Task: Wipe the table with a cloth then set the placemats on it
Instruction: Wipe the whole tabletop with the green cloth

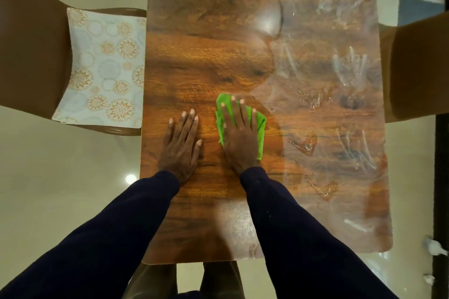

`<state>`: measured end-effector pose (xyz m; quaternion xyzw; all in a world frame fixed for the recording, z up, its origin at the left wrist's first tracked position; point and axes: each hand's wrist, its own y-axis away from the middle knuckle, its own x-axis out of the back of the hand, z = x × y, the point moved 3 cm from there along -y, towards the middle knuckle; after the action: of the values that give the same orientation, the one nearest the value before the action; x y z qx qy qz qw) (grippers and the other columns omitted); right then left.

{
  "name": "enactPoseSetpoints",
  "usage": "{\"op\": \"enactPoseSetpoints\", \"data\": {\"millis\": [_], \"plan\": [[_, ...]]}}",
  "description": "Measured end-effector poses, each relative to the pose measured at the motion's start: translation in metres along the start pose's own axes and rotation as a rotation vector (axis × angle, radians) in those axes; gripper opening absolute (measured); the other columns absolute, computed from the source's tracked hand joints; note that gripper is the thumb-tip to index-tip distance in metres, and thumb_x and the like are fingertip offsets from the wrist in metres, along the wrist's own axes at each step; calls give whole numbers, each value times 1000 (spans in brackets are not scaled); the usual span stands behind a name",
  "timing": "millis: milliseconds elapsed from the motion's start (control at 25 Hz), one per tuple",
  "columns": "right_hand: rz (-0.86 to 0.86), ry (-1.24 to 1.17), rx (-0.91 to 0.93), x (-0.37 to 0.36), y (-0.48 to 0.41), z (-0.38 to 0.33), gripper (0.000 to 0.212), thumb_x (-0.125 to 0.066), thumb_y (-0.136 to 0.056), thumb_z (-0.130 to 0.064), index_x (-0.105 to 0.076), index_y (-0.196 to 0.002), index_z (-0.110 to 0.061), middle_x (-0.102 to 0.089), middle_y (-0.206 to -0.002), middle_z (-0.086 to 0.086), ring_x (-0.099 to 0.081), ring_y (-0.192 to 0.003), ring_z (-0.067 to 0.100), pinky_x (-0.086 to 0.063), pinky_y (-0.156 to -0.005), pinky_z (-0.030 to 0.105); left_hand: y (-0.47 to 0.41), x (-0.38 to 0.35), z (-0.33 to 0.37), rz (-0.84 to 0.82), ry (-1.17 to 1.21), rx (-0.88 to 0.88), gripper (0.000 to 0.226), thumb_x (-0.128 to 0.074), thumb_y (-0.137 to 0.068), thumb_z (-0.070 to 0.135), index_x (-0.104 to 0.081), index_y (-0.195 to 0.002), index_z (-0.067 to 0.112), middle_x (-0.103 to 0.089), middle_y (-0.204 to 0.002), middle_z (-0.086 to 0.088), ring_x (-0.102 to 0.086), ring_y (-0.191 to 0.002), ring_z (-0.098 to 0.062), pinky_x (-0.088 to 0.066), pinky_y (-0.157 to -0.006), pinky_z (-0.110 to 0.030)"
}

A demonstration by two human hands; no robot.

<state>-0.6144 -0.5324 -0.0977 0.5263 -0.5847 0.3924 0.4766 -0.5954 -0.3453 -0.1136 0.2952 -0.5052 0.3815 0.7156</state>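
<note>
Wiping step in hand; judged approx. half done. Cloth (252,126), green, is pinned flat on table (206,39) under R hand (240,136), near table centre, at the boundary between a dull L half and a smeared, glossy R half (340,94). Placemat (104,65), floral, is seen on chair (31,56) at L side, off the table, not yet set; whether more than one lies there can't be told. To do this well: pressure should be kept even through the whole palm, strokes overlapped w/ no gaps, and streaks and finger-like marks on R half worked toward the edge; cloth prob. needs refolding if smears are only being spread. Far end should be reached too. Mat should be laid only once the surface is dry, judged. Pose: R hand palm down, fingers (233,109) spread and extended, pressing the cloth rather than pinching it; nothing is clamped, cloth edges show around the fingers. L hand (182,143) palm down on bare wood just beside cloth, not touching it, fingers apart, holding nothing, likely bracing. Both forearms in dark sleeves (136,221) are extended fwd from near edge.
</note>
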Motion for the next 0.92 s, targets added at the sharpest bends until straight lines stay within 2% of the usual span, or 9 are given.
{"op": "enactPoseSetpoints", "data": {"millis": [80,160,240,320,400,560,680,760,920], "plan": [[-84,31,252,0,31,8,58,-42,-112,-33,-25,-167,-20,-15,-175,9,-9,-163,29,-15,-128,59,0,1,1,-1,-3,1,62,-30,-112,30,-18,-167,5,-10,-176,-11,-6,-164,-27,-14,-130,-57],[-103,43,317,8,42,41,61,-45,-112,-41,-27,-166,-20,-14,-176,8,-10,-163,27,-16,-128,59,0,1,2,0,3,4,62,-30,-112,30,-19,-166,4,-11,-176,-12,-7,-164,-27,-16,-130,-58],[-63,84,149,16,19,69,62,-45,-112,-40,-25,-167,-19,-13,-176,9,-12,-162,28,-16,-128,59,0,1,1,8,0,5,62,-31,-111,30,-20,-166,4,-12,-176,-13,-8,-164,-28,-16,-130,-58],[10,84,-62,18,-26,72,57,-35,-112,-38,-26,-166,-21,-17,-175,9,-16,-162,29,-15,-129,57,-1,-1,0,14,-2,7,61,-31,-111,30,-21,-166,3,-13,-176,-13,-9,-164,-29,-16,-130,-58],[48,51,-137,16,-64,50,55,-26,-113,-39,-30,-165,-22,-22,-174,8,-20,-160,31,-15,-129,56,-1,-1,0,21,-2,3,61,-32,-111,30,-22,-165,3,-13,-175,-14,-9,-164,-28,-15,-130,-58],[-60,38,138,3,-39,2,57,-40,-112,-26,-24,-167,-21,-14,-176,8,-8,-163,29,-11,-129,58,1,1,0,19,-14,6,61,-32,-111,30,-23,-165,3,-13,-176,-13,-9,-164,-28,-16,-130,-57],[-164,40,335,11,17,28,66,-50,-109,-36,-23,-167,-20,-11,-176,7,-5,-163,27,-12,-129,58,-1,1,1,19,-22,12,62,-33,-111,31,-23,-165,3,-13,-176,-13,-9,-164,-27,-17,-130,-56],[-126,54,265,18,15,59,63,-45,-111,-43,-25,-167,-19,-13,-176,8,-9,-163,28,-15,-128,59,-1,-1,0,25,-15,14,62,-35,-111,30,-23,-165,3,-13,-176,-13,-9,-164,-27,-17,-130,-56],[11,45,-56,19,-54,60,55,-28,-112,-33,-28,-165,-21,-20,-174,8,-16,-161,30,-16,-128,59,-1,-2,-2,38,-2,13,62,-35,-111,30,-24,-165,3,-14,-176,-13,-10,-163,-27,-18,-130,-57]]}}
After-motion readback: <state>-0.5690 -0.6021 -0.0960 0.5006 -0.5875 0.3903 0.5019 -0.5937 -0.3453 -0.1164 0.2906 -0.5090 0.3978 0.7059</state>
